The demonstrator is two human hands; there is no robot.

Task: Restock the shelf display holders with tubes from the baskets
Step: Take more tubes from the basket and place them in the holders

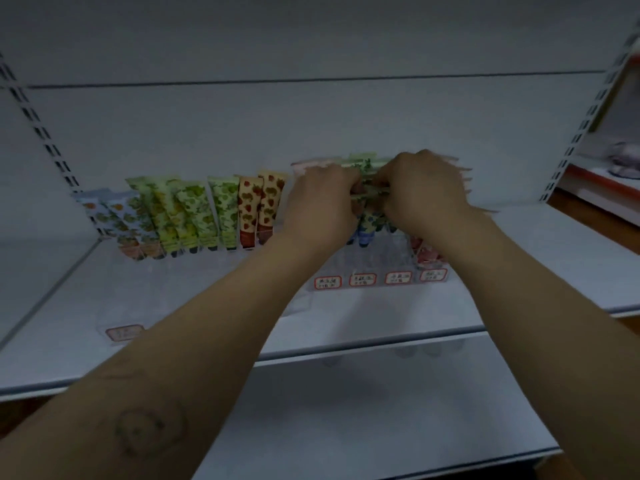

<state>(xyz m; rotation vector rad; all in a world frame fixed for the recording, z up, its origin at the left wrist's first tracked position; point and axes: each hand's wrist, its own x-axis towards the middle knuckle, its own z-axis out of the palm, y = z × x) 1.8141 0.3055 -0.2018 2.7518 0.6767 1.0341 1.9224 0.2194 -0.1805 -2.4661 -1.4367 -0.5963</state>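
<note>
My left hand (320, 206) and my right hand (422, 192) meet over the right clear display holder (377, 271) on the white shelf. Both are closed around a bunch of green-patterned tubes (369, 183) held between them. Below the hands a blue-patterned tube (369, 225) stands in the holder, and red-capped tubes (426, 252) sit at its right end. The left clear holder (145, 271) carries a row of tubes: blue-orange ones (117, 220), green-yellow ones (194, 213) and red strawberry-print ones (258, 209). The baskets are out of sight.
Red-framed price labels (379, 279) line the right holder's front; another label (124, 332) sits at the left holder's front. The shelf's front edge (346, 344) runs below my forearms. Slotted uprights (45, 133) flank the bay, and a red-edged neighbouring shelf (602, 181) lies to the right.
</note>
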